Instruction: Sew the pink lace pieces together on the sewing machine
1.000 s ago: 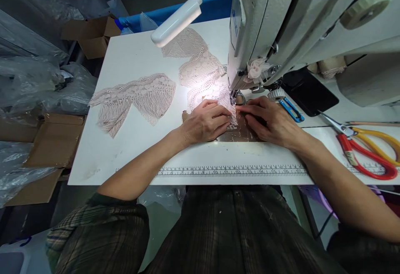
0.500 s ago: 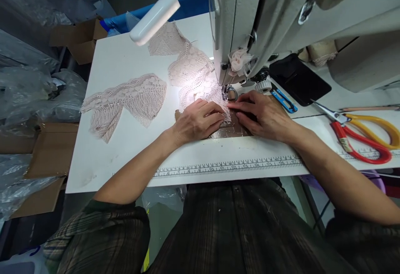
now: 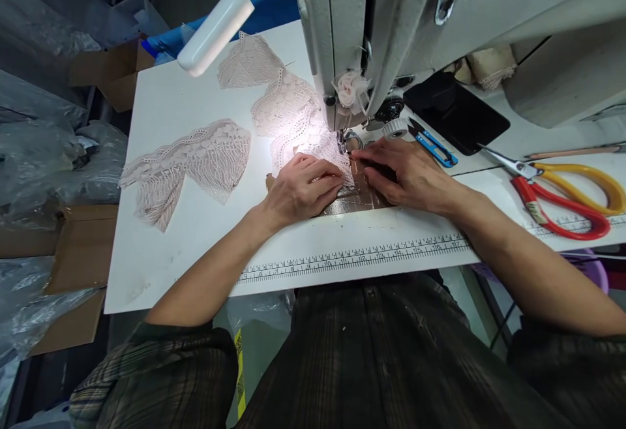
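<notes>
A pale pink lace piece (image 3: 317, 145) lies under the needle and presser foot (image 3: 341, 141) of a sewing machine (image 3: 337, 31). My left hand (image 3: 306, 188) rests on its near part, fingers bent together, holding it down; the fingertips are partly hidden. To the right, my right hand (image 3: 413, 171) lies low over the brown machine bed plate (image 3: 364, 197). Its index finger reaches the lace edge beside the foot, with the thumb apart below. More lace (image 3: 286, 103) trails away behind the needle. A separate lace piece (image 3: 195, 158) lies at the left.
A white lamp (image 3: 215, 28) hangs over the table (image 3: 151, 266). Right of the needle lie blue thread snips (image 3: 435, 145), a black phone-like slab (image 3: 472, 122) and red-and-yellow-handled scissors (image 3: 552, 188). A printed ruler (image 3: 352, 259) runs along the front edge. Cardboard boxes (image 3: 83, 246) stand at the left.
The view has shifted slightly, moving the machine and lamp leftward in the picture. Both hands keep nearly the same pose at the lace; a small gap shows beside the right fingertips.
</notes>
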`<state>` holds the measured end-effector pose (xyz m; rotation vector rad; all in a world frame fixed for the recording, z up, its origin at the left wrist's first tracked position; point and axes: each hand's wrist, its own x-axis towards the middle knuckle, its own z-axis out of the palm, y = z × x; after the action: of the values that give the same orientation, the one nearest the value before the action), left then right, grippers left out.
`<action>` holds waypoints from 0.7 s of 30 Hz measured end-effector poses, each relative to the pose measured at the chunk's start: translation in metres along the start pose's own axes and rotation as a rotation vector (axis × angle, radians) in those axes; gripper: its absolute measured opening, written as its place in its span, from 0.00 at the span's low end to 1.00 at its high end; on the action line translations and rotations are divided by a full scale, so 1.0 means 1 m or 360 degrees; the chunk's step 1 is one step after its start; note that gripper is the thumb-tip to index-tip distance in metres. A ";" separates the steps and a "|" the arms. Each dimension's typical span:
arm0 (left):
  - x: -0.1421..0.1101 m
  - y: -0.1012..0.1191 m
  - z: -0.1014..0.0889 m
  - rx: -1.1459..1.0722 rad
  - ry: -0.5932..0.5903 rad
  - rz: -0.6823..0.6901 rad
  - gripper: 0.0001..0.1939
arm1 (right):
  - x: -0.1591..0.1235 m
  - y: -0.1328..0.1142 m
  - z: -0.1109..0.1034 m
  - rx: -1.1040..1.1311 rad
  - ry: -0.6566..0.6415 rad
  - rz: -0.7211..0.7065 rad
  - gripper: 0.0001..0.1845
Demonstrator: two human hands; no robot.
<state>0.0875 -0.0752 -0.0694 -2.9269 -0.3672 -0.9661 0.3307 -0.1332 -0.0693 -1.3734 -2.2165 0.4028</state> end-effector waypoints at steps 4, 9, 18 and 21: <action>-0.001 0.000 0.000 0.0093 -0.0014 0.0043 0.05 | -0.001 0.000 0.001 -0.0093 -0.0046 -0.0112 0.22; -0.003 0.003 -0.003 0.0236 -0.0124 0.0112 0.07 | -0.002 -0.001 0.002 -0.0202 -0.0080 -0.0185 0.19; -0.004 0.014 -0.004 0.0233 -0.0140 -0.0014 0.07 | -0.002 -0.007 -0.001 -0.0309 -0.0085 -0.0193 0.19; -0.004 0.015 -0.005 0.0254 -0.0204 -0.0072 0.07 | -0.002 -0.008 0.000 -0.0352 -0.0062 -0.0188 0.19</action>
<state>0.0849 -0.0912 -0.0673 -2.8530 -0.4935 -0.7187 0.3252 -0.1381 -0.0663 -1.3439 -2.4188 0.1471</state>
